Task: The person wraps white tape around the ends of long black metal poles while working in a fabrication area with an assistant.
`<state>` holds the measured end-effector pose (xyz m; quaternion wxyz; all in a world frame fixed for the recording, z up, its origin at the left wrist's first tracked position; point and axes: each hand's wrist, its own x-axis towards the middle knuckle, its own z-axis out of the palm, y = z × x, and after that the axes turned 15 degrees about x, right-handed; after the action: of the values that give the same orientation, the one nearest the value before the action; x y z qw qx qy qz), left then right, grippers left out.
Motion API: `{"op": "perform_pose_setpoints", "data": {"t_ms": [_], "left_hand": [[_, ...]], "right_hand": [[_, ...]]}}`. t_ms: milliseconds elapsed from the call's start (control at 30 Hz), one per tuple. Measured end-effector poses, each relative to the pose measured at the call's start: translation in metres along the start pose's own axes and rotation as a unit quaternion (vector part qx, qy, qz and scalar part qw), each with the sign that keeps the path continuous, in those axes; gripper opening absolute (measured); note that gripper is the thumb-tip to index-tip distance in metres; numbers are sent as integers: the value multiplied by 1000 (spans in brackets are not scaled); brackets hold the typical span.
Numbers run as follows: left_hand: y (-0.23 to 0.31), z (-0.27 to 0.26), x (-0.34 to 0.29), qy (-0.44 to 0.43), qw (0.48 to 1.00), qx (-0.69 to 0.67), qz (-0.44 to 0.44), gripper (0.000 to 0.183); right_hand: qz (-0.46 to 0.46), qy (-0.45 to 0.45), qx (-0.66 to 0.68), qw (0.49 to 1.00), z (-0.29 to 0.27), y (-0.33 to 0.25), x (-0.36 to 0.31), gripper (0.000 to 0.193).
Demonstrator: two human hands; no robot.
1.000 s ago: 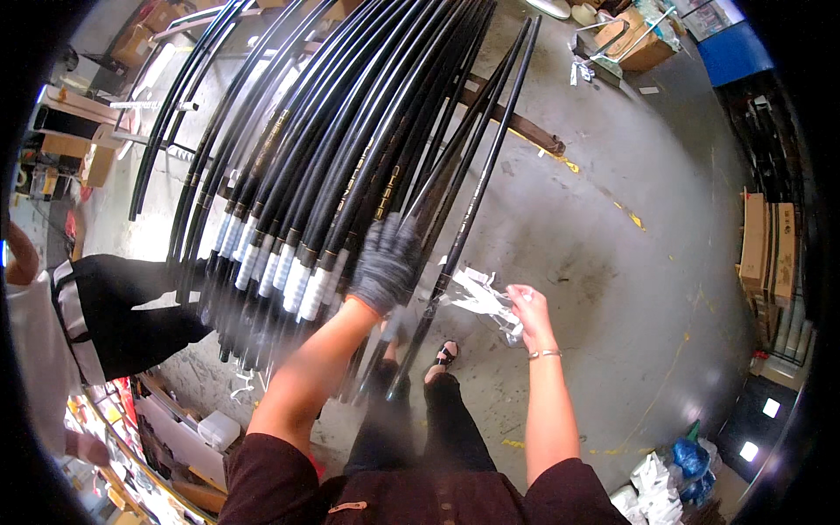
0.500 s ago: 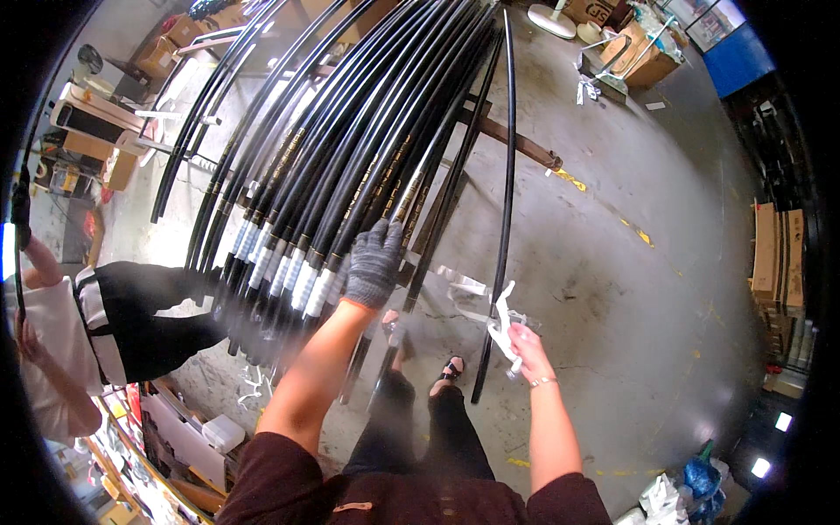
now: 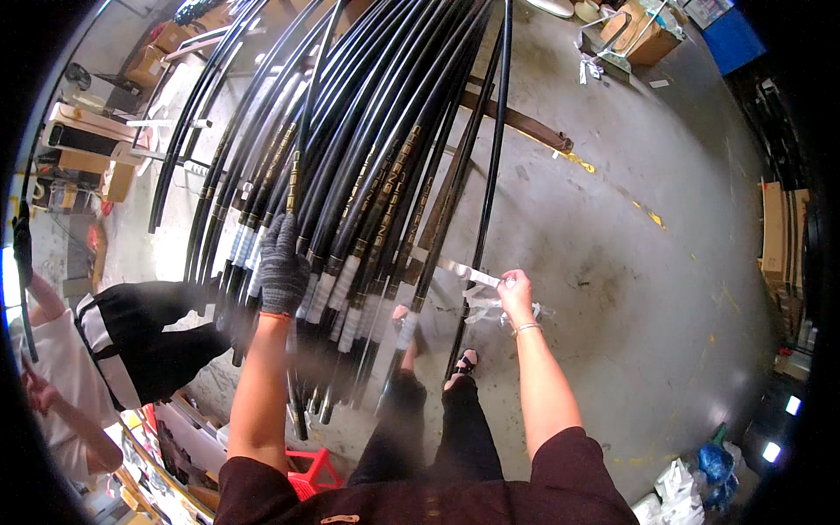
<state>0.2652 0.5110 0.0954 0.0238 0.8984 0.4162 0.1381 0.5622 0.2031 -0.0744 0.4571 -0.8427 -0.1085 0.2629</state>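
My left hand (image 3: pixel 284 276), in a grey knit glove, is closed round a long black pole (image 3: pixel 306 131) with gold lettering; it crosses over the others. Beneath and beside it lies a fanned row of similar black poles (image 3: pixel 376 162), several with white wrapping (image 3: pixel 322 293) near their lower ends. My bare right hand (image 3: pixel 516 293) pinches a crumpled white strip (image 3: pixel 472 273), which stretches left toward the rightmost poles. Loose scraps of it dangle below my fingers. The near ends of the poles are blurred.
A brown beam (image 3: pixel 534 129) supports the poles from below. At left stands another person in black trousers (image 3: pixel 157 328). A red plastic stool (image 3: pixel 312 472) is by my left leg. Cardboard boxes (image 3: pixel 652 39) sit far right, white and blue bags (image 3: pixel 678 490) near right.
My left hand has moved left, from the right part of the row, and now grips a pole lying across the others. The white strip in my right hand now stretches toward the poles.
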Motion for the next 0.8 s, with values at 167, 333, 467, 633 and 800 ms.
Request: {"op": "perform_pose_setpoints", "data": {"t_ms": [167, 333, 467, 633, 800], "left_hand": [[-38, 23, -3, -16, 995, -77, 66, 63], [-42, 19, 1, -5, 993, -31, 113, 61], [-39, 29, 1, -53, 994, -59, 70, 58], [-18, 21, -4, -16, 997, 54, 59, 57], [79, 17, -40, -19, 986, 52, 155, 63]], "right_hand": [[23, -2, 26, 999, 0, -5, -6, 14], [90, 1, 41, 995, 0, -18, -12, 14], [73, 10, 35, 997, 0, -30, -15, 13], [73, 4, 55, 996, -2, -27, -15, 19], [88, -19, 48, 995, -1, -23, -12, 20]]}}
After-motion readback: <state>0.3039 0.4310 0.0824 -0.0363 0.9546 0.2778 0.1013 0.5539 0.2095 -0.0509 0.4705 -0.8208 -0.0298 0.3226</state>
